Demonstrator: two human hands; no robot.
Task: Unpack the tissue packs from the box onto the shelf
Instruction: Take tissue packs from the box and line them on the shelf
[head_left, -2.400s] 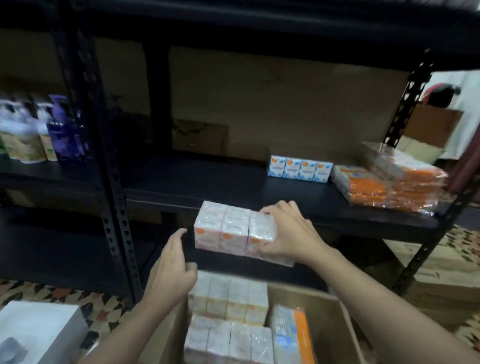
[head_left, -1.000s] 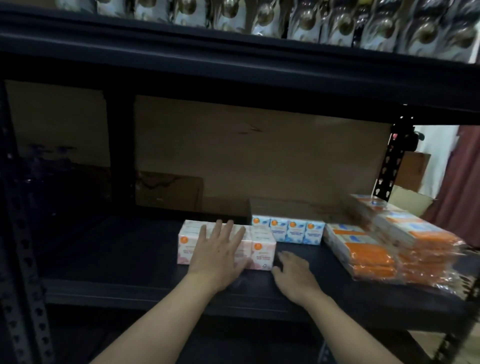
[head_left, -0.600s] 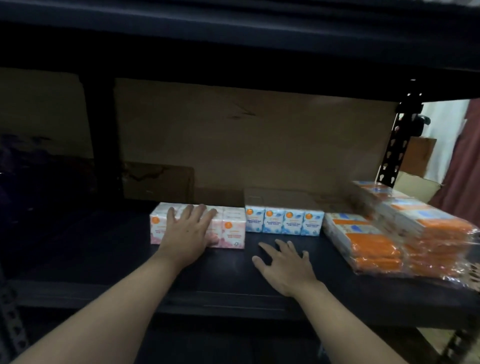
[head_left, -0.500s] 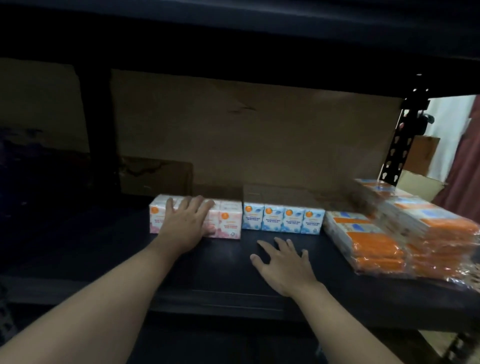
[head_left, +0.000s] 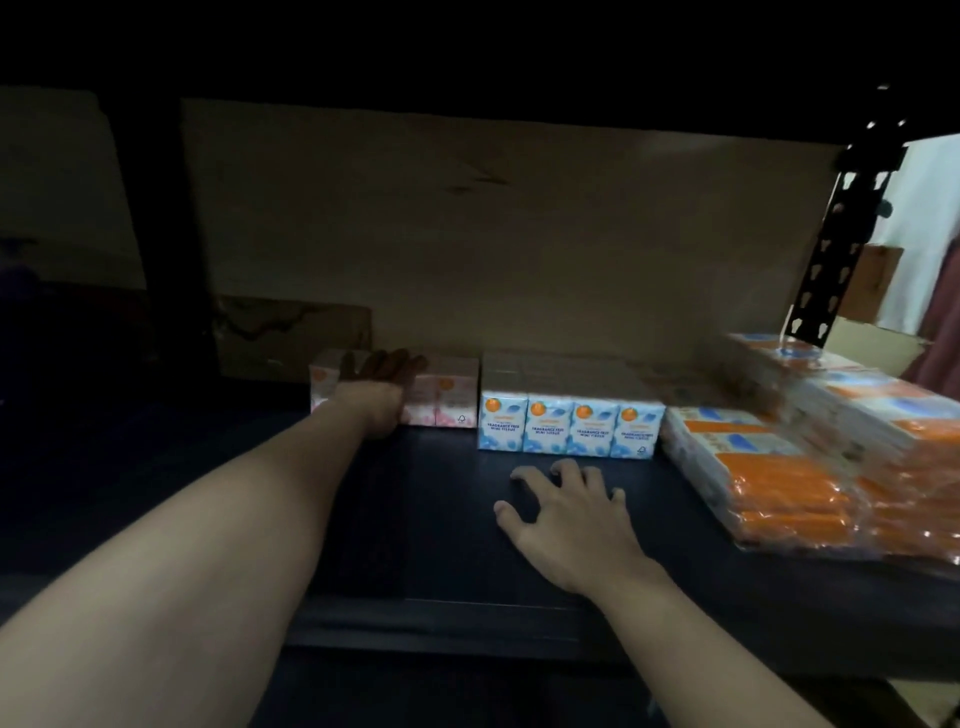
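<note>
Pink tissue pack (head_left: 457, 395) partly hidden behind left hand (head_left: 380, 396), orange packs (head_left: 810, 483) blurred, cut by right edge

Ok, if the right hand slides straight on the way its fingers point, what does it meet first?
Most likely the front of the blue mini tissue pack: the right hand rests on the shelf, fingers aimed at it, with bare shelf between. Depth is unclear from one view.

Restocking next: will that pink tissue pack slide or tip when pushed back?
The pink tissue pack probably slides easily: glossy wrap on the smooth shelf. Tipping seems unlikely; it is low and wide under the flat left hand. Likely light and slightly squashy, being bundled tissues.
</note>
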